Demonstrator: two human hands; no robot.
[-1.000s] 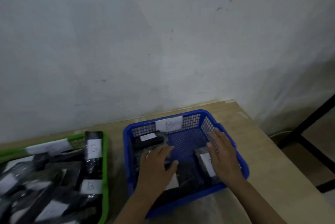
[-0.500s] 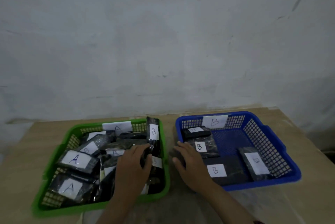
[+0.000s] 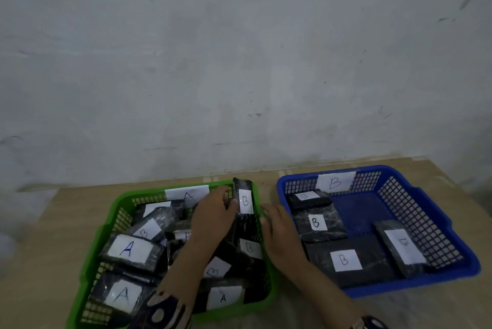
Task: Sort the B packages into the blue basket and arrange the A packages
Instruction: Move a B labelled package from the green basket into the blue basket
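left hand (image 3: 214,215) grip: B package (image 3: 243,209) | green basket (image 3: 117,211) right edge

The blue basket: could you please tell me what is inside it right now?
The blue basket holds four dark packages, each with a white label; three clearly read B, the rightmost looks like a sideways B. The right hand covers its left edge, so anything there is hidden.

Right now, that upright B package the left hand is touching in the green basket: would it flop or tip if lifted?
The upright B package leans on the green basket wall, so it would probably tip once freed. Its glossy wrap looks slippery. It holds a straight shape, so it seems fairly stiff. The left hand touches its side.
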